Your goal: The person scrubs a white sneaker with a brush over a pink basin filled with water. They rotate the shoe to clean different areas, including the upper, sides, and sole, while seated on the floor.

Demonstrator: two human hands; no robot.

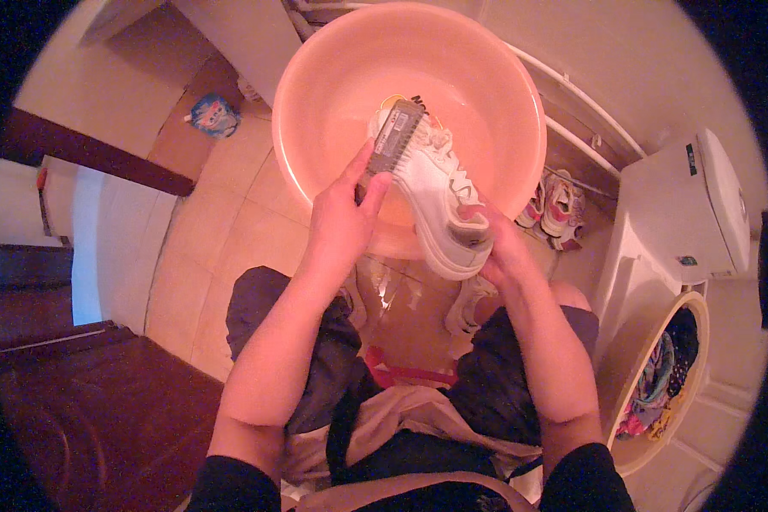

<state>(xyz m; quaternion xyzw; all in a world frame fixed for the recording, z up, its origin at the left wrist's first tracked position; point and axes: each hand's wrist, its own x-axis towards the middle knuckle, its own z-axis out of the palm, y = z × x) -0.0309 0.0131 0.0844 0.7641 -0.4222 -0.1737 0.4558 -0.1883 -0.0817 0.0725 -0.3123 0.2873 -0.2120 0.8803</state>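
A white lace-up sneaker (430,192) is tilted over a large plastic basin (320,77), its toe pointing away from me. My right hand (500,246) grips it near the heel, with some fingers hidden behind the shoe. In my left hand (352,198) is a grey scrub brush (395,137) that bears a label. The brush's bristles touch the side of the sneaker towards the toe. Orange and black printed shapes show in the basin just beyond the toe; I cannot tell what they belong to.
More shoes (555,205) stand on the floor right of the basin. A blue pouch (214,116) lies at the far left. On the right are a white toilet cistern (675,198) and a second basin (696,320) of clothes. The tiled floor between my feet looks wet.
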